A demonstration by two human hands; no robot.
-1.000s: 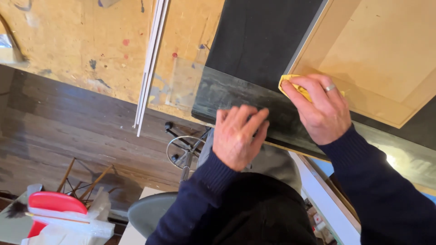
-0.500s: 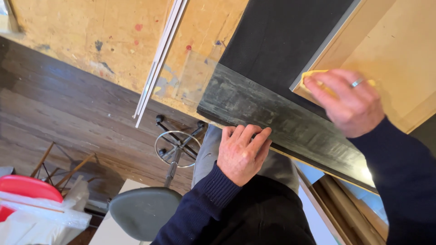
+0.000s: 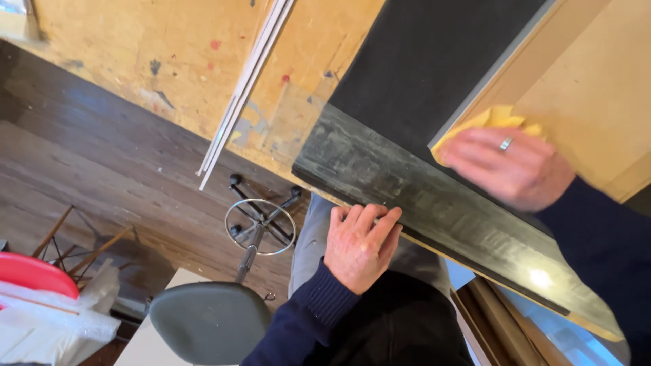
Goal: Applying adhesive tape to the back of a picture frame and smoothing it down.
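We look down at a big wooden worktable (image 3: pixel 135 54) with paint spots. On it lies a large black board (image 3: pixel 434 61), and a long dark plank (image 3: pixel 434 203) runs along the table's near edge. A tan wood frame (image 3: pixel 597 88) sits on the black board near the top right corner.

Our right hand (image 3: pixel 508 166) presses a yellow cloth (image 3: pixel 488 122) flat against the tan frame's edge, fingers spread over it. A second ago it was lower on the dark plank, so the wiping has moved up to the frame. The hand is blurry, so it looks like it is moving.

Our left hand (image 3: pixel 359 240) rests open on the plank's near edge, holding nothing, as before.

White strips (image 3: pixel 244 88) lie on the table. A grey stool (image 3: pixel 210 322) stands on the floor below. Most of the cloth hides under our hand.
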